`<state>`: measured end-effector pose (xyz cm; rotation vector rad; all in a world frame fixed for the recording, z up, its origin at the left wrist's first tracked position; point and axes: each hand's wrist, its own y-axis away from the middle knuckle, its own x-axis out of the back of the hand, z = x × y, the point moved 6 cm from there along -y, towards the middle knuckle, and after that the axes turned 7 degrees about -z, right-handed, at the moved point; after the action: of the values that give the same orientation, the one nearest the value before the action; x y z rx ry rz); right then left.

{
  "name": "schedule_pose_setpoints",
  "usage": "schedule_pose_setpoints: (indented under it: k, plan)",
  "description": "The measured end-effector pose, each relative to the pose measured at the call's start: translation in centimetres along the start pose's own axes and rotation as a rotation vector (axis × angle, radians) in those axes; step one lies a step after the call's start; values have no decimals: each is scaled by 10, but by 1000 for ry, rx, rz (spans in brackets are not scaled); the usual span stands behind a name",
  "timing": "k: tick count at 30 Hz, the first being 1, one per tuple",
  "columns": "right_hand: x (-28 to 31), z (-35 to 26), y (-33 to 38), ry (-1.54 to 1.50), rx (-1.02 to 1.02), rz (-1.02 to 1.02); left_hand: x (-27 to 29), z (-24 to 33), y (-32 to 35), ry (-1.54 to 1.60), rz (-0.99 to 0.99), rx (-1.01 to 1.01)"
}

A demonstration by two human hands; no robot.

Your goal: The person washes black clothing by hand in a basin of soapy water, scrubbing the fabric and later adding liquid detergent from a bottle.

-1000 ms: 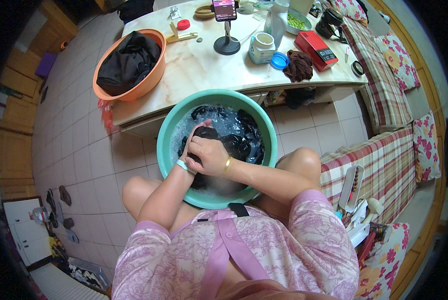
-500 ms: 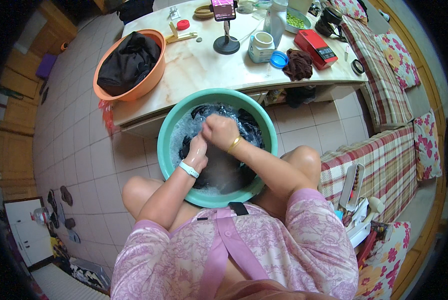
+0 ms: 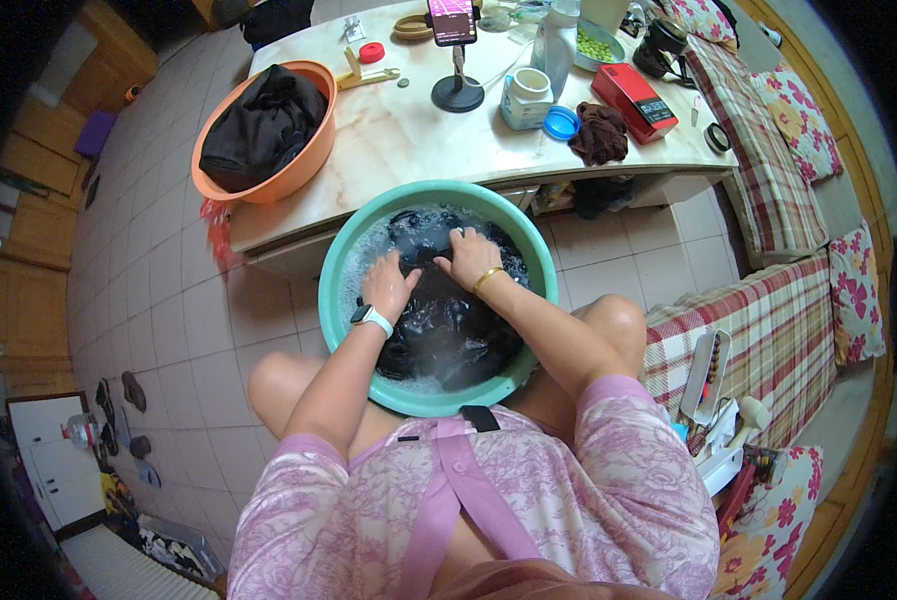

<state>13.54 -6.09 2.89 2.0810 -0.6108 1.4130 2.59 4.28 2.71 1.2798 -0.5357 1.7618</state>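
A green basin (image 3: 333,345) between my knees holds sudsy grey water and a soaked black garment (image 3: 449,325). My left hand (image 3: 389,287), with a pale-banded watch at the wrist, lies over the cloth on the basin's left side, its thumb stretched away from the fingers. To its right, my right hand (image 3: 472,260), with a gold bracelet, rests on the same wet cloth, fingers spread and thumb pointing inward. Dark fabric shows in the gap between the two thumbs. Both hands look open, touching the garment; their fingertips are partly lost against it.
Beyond the basin stands a marble-topped table (image 3: 369,150). On it are an orange basin (image 3: 201,172) with black cloth, a phone on a stand (image 3: 458,92), a white tub (image 3: 526,100), a blue lid (image 3: 562,123), a brown cloth (image 3: 600,134) and a red box (image 3: 634,102). A plaid-covered seat (image 3: 769,330) is at right.
My hands were closed and pressed together above the water. They have moved apart and lower onto the black garment, with the fingers now spread.
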Motion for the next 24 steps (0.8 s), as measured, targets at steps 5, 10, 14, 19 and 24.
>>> schedule_pose_setpoints:
  k: [5, 10, 14, 19, 24]
  plan:
    - [-9, 7, -7, -66, -39, -35, -16, -19, -10, 301, -43, 110]
    - [13, -31, 19, -407, 283, 333, -45, -34, -15, 1263, 0, 325]
    - [42, -73, 51, -581, 438, 341, -46, -5, -2, 1890, -320, 462]
    - [52, -99, 77, -545, 700, 380, -53, 10, 8, 2145, -620, 331]
    - [51, -99, 71, -375, 822, 507, -51, 20, 17, 2179, -426, 417]
